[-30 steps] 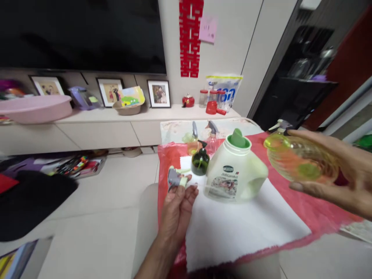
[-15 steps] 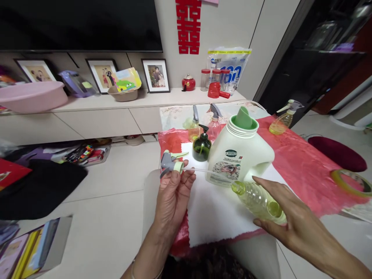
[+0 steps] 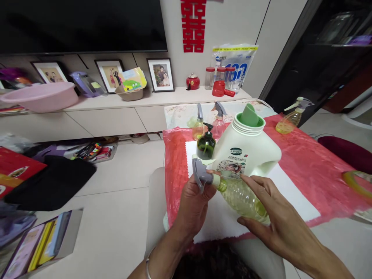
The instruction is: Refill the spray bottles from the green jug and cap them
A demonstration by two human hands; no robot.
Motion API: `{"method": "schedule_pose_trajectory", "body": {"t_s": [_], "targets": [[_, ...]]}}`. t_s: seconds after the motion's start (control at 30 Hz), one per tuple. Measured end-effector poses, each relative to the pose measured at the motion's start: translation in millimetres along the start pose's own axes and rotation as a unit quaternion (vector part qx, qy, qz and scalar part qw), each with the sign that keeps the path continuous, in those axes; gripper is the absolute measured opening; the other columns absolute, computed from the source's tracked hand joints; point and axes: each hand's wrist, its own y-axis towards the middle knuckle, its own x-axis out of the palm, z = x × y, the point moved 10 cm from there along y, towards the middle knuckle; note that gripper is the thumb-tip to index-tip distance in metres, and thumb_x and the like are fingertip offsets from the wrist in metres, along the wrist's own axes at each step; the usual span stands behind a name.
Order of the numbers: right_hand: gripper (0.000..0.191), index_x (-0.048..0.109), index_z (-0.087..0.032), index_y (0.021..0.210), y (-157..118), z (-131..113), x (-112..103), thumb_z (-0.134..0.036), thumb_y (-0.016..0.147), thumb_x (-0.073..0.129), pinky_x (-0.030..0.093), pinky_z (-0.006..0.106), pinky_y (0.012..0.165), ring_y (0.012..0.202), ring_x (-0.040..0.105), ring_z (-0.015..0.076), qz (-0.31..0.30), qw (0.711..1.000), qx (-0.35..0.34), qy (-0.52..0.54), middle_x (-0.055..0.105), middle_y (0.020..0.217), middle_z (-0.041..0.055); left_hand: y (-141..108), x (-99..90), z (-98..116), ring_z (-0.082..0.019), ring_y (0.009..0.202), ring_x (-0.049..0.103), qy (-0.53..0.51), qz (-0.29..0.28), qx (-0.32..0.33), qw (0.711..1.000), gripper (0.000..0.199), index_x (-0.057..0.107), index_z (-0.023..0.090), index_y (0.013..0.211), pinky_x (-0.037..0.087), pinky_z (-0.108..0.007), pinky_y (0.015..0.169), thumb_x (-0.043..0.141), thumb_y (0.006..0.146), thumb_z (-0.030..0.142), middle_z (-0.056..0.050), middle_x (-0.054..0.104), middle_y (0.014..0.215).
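Observation:
My left hand (image 3: 194,203) is closed around a grey spray head (image 3: 203,175) with a pale green collar. That collar meets the neck of a clear yellow-green spray bottle (image 3: 242,197), which lies tilted on its side in the air. My right hand (image 3: 271,211) grips the bottle near its base, thumb below and fingers above. Just behind the bottle stands a large white detergent jug (image 3: 247,149) with a green cup (image 3: 250,115) in its mouth. A dark green pump bottle (image 3: 206,145) is to the jug's left.
Behind the pump bottle stand a yellow spray bottle (image 3: 198,126) and a pink spray bottle (image 3: 219,124). Another spray bottle (image 3: 290,118) is at the table's far right, with a tape roll (image 3: 356,182) nearer. White cloth (image 3: 299,195) lies over red plastic sheeting (image 3: 308,155).
My left hand has moved right with the spray head, whose thin tube has gone into the bottle. The collar now meets the neck. My right hand still holds the bottle.

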Motion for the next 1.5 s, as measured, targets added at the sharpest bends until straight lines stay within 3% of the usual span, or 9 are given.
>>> {"method": "schedule_pose_trajectory", "body": {"t_s": [0.27, 0.57, 0.77, 1.0, 1.13, 1.23, 1.33, 1.4, 1.5], "targets": [[0.061, 0.036, -0.017, 0.155, 5.0, -5.6, -2.7, -0.046, 0.103, 0.051, 0.049, 0.028, 0.102, 0.132, 0.043, 0.0163, 0.035, 0.998, -0.027, 0.041, 0.041, 0.142, 0.0079, -0.8, 3.9, 6.7, -0.018, 0.099, 0.065, 0.021, -0.043, 0.011, 0.999, 0.026, 0.074, 0.023, 0.103, 0.046, -0.031, 0.095, 0.083, 0.079, 0.030, -0.003, 0.074, 0.102], [0.059, 0.041, -0.015, 0.149, 13.5, -11.5, -15.5, -0.048, 0.103, 0.055, 0.050, 0.026, 0.105, 0.134, 0.043, 0.0167, 0.066, 0.991, -0.060, 0.101, 0.041, 0.140, 0.0108, -10.2, 5.5, 21.9, -0.029, 0.112, 0.065, 0.024, -0.048, 0.016, 0.998, 0.036, 0.074, 0.021, 0.103, 0.045, -0.044, 0.104, 0.088, 0.073, 0.037, -0.009, 0.073, 0.106], [0.055, 0.044, -0.017, 0.145, 21.7, -14.8, -16.9, -0.048, 0.102, 0.058, 0.052, 0.016, 0.093, 0.121, 0.051, 0.0104, 0.067, 0.985, -0.072, 0.144, 0.046, 0.132, 0.0095, -15.7, 12.1, 37.0, -0.033, 0.119, 0.064, 0.024, -0.068, 0.008, 0.997, 0.037, 0.074, 0.021, 0.109, 0.045, -0.047, 0.108, 0.085, 0.077, 0.037, -0.010, 0.073, 0.115], [0.050, 0.048, -0.016, 0.139, 30.4, -24.8, -6.7, -0.048, 0.101, 0.059, 0.050, 0.018, 0.101, 0.126, 0.049, 0.0118, 0.100, 0.980, -0.057, 0.163, 0.048, 0.132, 0.0075, -15.0, -4.8, 38.0, -0.026, 0.112, 0.068, -0.059, 0.031, 0.037, 0.997, 0.034, 0.073, 0.022, 0.098, 0.045, -0.045, 0.112, 0.086, 0.074, 0.041, -0.004, 0.075, 0.103], [0.052, 0.052, -0.021, 0.140, 30.0, -19.0, 6.8, -0.045, 0.096, 0.066, 0.052, 0.013, 0.097, 0.128, 0.049, 0.0126, 0.093, 0.964, -0.033, 0.248, 0.049, 0.133, 0.0059, -12.9, -3.5, 39.1, -0.026, 0.104, 0.071, -0.067, 0.030, 0.042, 0.996, 0.034, 0.073, 0.023, 0.090, 0.045, -0.047, 0.112, 0.089, 0.069, 0.043, -0.001, 0.074, 0.089], [0.056, 0.052, -0.024, 0.146, 27.9, -7.6, 37.9, -0.042, 0.095, 0.068, 0.053, 0.016, 0.101, 0.128, 0.051, 0.0153, 0.021, 0.903, 0.026, 0.429, 0.046, 0.137, 0.0074, -13.6, 4.3, 40.3, -0.028, 0.105, 0.069, -0.065, -0.003, 0.034, 0.997, 0.028, 0.071, 0.023, 0.087, 0.048, -0.048, 0.106, 0.082, 0.075, 0.045, -0.003, 0.073, 0.088], [0.064, 0.049, -0.023, 0.150, 21.1, -9.7, 81.4, -0.047, 0.094, 0.066, 0.051, 0.030, 0.107, 0.129, 0.051, 0.0216, -0.081, 0.762, 0.114, 0.633, 0.039, 0.144, 0.0123, -13.9, 7.3, 41.8, -0.025, 0.096, 0.068, -0.068, -0.020, 0.048, 0.996, 0.024, 0.069, 0.022, 0.085, 0.052, -0.043, 0.098, 0.077, 0.080, 0.044, -0.003, 0.069, 0.081], [0.067, 0.050, -0.024, 0.150, 15.7, -16.5, 102.4, -0.051, 0.092, 0.068, 0.047, 0.038, 0.111, 0.129, 0.050, 0.0237, -0.112, 0.676, 0.162, 0.710, 0.033, 0.148, 0.0135, -12.1, 3.0, 40.5, -0.022, 0.086, 0.066, -0.069, -0.008, 0.058, 0.996, 0.024, 0.067, 0.021, 0.083, 0.053, -0.040, 0.094, 0.076, 0.081, 0.043, -0.001, 0.064, 0.076], [0.071, 0.050, -0.024, 0.150, 7.1, -26.2, 122.0, -0.058, 0.090, 0.068, 0.045, 0.041, 0.113, 0.131, 0.049, 0.0251, -0.113, 0.591, 0.208, 0.771, 0.028, 0.151, 0.0141, -7.2, -6.7, 38.1, -0.018, 0.080, 0.063, -0.067, 0.022, 0.076, 0.995, 0.026, 0.065, 0.019, 0.082, 0.053, -0.038, 0.091, 0.076, 0.082, 0.043, 0.000, 0.060, 0.074]]}}
